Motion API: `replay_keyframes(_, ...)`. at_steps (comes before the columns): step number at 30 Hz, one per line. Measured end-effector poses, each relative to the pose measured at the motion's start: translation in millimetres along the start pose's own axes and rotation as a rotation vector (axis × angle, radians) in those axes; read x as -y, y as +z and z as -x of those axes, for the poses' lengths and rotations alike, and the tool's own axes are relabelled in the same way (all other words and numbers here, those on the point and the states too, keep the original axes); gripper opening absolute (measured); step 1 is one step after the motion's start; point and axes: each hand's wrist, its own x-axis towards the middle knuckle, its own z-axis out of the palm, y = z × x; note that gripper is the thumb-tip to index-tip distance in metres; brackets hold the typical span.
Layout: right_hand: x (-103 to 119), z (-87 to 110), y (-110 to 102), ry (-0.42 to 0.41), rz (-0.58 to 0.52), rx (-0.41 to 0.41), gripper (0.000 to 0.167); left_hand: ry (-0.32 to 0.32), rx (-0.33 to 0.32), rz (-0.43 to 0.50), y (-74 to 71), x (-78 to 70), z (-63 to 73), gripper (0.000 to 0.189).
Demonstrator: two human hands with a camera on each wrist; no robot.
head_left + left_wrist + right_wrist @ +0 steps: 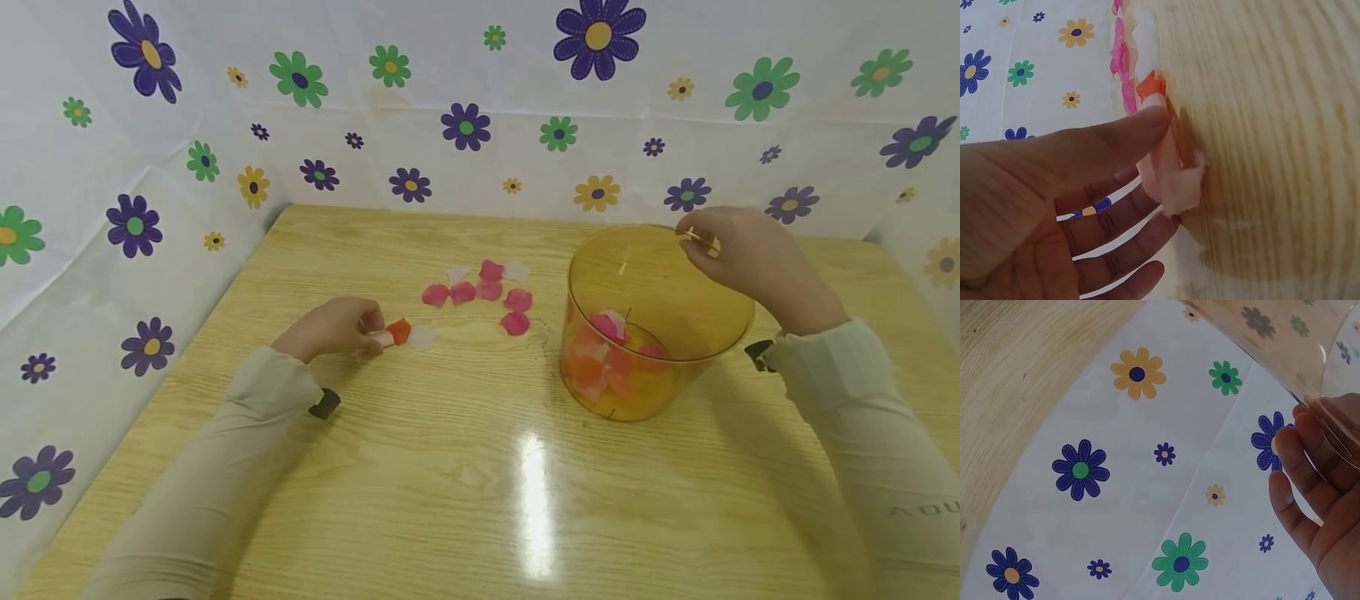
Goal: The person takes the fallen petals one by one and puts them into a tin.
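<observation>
My left hand (337,327) is low over the left part of the table, pinching a pale pink petal (1179,187) between thumb and fingers. Just beyond its fingertips lie an orange petal (400,331) and a white petal (422,337). On the right, my right hand (753,258) grips the far right rim of a see-through amber bucket (660,400), thumb inside and fingers over the edge. The bucket stands upright, with pink, orange and white petals (600,367) in its bottom. In the right wrist view, the fingers (1300,469) curl at the clear rim.
Several pink petals (462,292) and a few whitish ones (516,272) are scattered mid-table, left of the bucket. Flower-printed white cloth (442,75) rises behind and beside the wooden table (420,500). Light glares off the table's front.
</observation>
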Motion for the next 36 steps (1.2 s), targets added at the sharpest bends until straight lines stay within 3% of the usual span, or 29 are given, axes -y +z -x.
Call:
replay_keyframes(6, 0, -0.1, 0, 0.007, -0.003, 0.011, 0.016, 0.018, 0.015, -0.011, -2.0, 1.1, 0.9, 0.016)
replay_keyframes(10, -1, 0.4, 1, 0.002, -0.001, -0.002, 0.016, 0.030, 0.023, -0.018, -6.4, 1.1, 2.7, 0.005)
replay_keyframes(14, -2, 0.9, 1, -0.004, 0.001, -0.011, 0.015, 0.061, -0.011, -0.068, -14.5, -1.8, 4.5, 0.008)
replay_keyframes(18, -2, 1.3, 1, -0.008, 0.001, -0.016, 0.014, 0.067, -0.065, -0.067, -27.5, -14.0, 10.2, 0.012)
replay_keyframes(22, -2, 1.5, 1, -0.012, 0.002, -0.022, 0.015, 0.092, -0.179, -0.004, -41.1, -36.4, 18.2, 0.016)
replay_keyframes(28, -2, 1.3, 1, -0.009, -0.003, -0.018, 0.015, 0.211, -0.392, 0.114, -52.7, -87.8, 26.6, 0.011)
replay_keyframes(32, -2, 1.0, 1, -0.009, -0.002, -0.021, 0.015, 0.318, -0.460, 0.154, -55.4, -126.7, 29.1, 0.009)
replay_keyframes(36, -2, 0.5, 1, -0.006, 0.002, -0.014, 0.015, 0.451, -0.466, 0.182, -55.2, -160.7, 23.5, 0.008)
